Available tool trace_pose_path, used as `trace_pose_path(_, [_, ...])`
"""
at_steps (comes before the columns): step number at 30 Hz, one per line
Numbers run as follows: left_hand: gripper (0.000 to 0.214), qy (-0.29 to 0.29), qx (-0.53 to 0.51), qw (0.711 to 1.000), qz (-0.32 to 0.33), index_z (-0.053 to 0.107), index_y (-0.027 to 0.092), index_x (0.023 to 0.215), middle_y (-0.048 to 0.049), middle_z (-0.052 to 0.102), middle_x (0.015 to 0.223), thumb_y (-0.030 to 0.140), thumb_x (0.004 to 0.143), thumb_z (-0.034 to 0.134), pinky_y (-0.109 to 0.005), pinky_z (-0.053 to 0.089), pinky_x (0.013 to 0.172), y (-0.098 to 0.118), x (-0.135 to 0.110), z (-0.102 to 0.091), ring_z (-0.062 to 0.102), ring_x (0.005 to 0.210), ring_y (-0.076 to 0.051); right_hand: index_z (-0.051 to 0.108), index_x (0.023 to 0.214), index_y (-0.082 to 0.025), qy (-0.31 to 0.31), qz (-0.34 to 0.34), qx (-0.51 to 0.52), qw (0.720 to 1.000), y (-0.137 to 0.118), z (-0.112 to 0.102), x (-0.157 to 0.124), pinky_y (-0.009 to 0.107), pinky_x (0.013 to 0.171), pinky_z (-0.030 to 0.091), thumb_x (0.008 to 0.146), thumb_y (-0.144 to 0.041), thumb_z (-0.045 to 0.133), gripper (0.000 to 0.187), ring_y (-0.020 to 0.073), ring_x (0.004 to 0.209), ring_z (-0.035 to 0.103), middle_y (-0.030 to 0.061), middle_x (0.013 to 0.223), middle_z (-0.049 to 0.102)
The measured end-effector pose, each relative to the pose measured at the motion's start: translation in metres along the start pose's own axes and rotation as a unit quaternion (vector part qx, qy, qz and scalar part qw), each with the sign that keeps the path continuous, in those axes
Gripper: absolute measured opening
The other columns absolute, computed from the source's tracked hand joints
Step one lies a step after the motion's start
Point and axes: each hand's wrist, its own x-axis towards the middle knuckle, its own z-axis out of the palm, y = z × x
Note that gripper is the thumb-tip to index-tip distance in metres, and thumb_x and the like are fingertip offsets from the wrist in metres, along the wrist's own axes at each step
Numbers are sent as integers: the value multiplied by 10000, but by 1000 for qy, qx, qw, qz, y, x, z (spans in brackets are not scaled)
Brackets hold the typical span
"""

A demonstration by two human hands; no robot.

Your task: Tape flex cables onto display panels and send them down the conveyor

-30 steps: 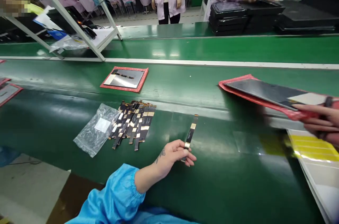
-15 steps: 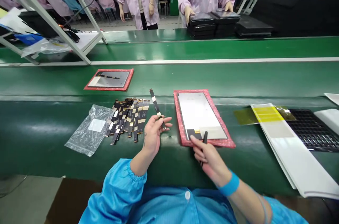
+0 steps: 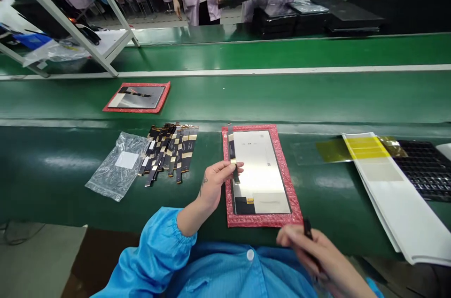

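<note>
My left hand point(image 3: 216, 180) pinches a black flex cable strip point(image 3: 231, 150) with gold pads and holds it upright over the left edge of a display panel point(image 3: 260, 166). The panel lies face down in a red foam sleeve point(image 3: 285, 166) on the green belt in front of me. My right hand point(image 3: 313, 253) is at the near edge of the belt, just below the sleeve, closed around a thin black tool point(image 3: 307, 229); the hand is blurred. A fan of several similar cable strips point(image 3: 169, 152) lies left of the panel.
A clear plastic bag point(image 3: 120, 166) lies left of the strips. A second panel in red foam point(image 3: 137, 97) sits farther back left. White sheets with yellow tape point(image 3: 384, 180) and a black tray point(image 3: 426, 169) are at right. People in pink coats handle black trays point(image 3: 282, 19) across the belt.
My left hand moved the strip right, over the panel's left edge. My right hand drew back from the panel's lower end toward me. The panel now lies straighter in front of me.
</note>
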Motion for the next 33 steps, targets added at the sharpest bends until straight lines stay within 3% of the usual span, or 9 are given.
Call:
trace_pose_path(4, [204, -13, 113, 992, 54, 722, 152, 647, -37, 619, 767, 345, 712, 706, -283, 423, 762, -6, -7, 12, 563, 798, -167, 688, 831, -160, 99, -138, -111, 979, -37, -7, 23, 266, 569, 385, 693, -666, 677, 525, 165, 638, 488, 59, 773, 604])
trace_pose_path(9, [230, -49, 176, 982, 44, 689, 164, 590, 3, 502, 665, 330, 747, 669, -251, 386, 641, -12, -9, 21, 495, 672, -125, 624, 849, -154, -33, -142, -150, 978, -59, 7, 67, 272, 611, 381, 661, -541, 670, 433, 149, 635, 464, 20, 744, 578])
trace_pose_path(13, [217, -80, 258, 958, 97, 745, 171, 854, -13, 542, 724, 306, 855, 575, -248, 432, 659, -19, -13, 14, 540, 715, -134, 520, 702, -172, -90, -130, -140, 978, -61, 2, 82, 260, 604, 360, 672, -505, 646, 358, 137, 618, 450, -8, 653, 522])
trace_pose_path(15, [254, -75, 355, 913, 185, 721, 162, 1006, -38, 579, 784, 269, 906, 514, -259, 456, 687, -26, -21, 8, 561, 760, -145, 515, 694, -170, -92, -123, -159, 975, -60, -6, 86, 265, 607, 358, 684, -513, 627, 361, 144, 623, 462, 1, 653, 538])
trace_pose_path(18, [255, -50, 515, 791, 327, 683, 139, 1066, -70, 607, 838, 228, 927, 488, -285, 462, 691, -42, -39, 1, 548, 788, -166, 529, 704, -168, -78, -130, -216, 965, -56, -14, 91, 275, 604, 361, 719, -504, 577, 340, 166, 640, 485, 18, 674, 557])
trace_pose_path(20, [251, -30, 586, 714, 381, 665, 133, 1081, -79, 612, 849, 220, 928, 486, -303, 455, 689, -54, -51, -2, 534, 799, -180, 526, 687, -172, -66, -150, -280, 946, -53, -14, 93, 274, 590, 352, 771, -453, 545, 293, 173, 643, 488, 15, 665, 539])
trace_pose_path(22, [240, -6, 617, 676, 403, 657, 133, 1080, -79, 606, 852, 205, 926, 487, -308, 450, 693, -62, -58, -4, 529, 806, -184, 540, 677, -171, -52, -192, -349, 916, -51, -12, 94, 273, 603, 358, 821, -360, 533, 238, 176, 680, 506, 22, 718, 541])
trace_pose_path(28, [183, 6, 606, 697, 384, 664, 147, 1028, -61, 588, 838, 176, 909, 528, -290, 448, 704, -65, -59, -3, 517, 806, -175, 616, 747, -167, 17, -273, -498, 823, -45, -1, 89, 249, 600, 387, 847, -131, 573, 114, 138, 705, 525, 32, 899, 522])
trace_pose_path(33, [150, 2, 574, 738, 354, 666, 148, 993, -59, 578, 845, 170, 899, 551, -283, 457, 709, -64, -59, -2, 508, 822, -170, 614, 748, -158, 11, -281, -490, 825, -46, 3, 89, 253, 629, 414, 830, -58, 599, 130, 148, 754, 541, 35, 920, 516])
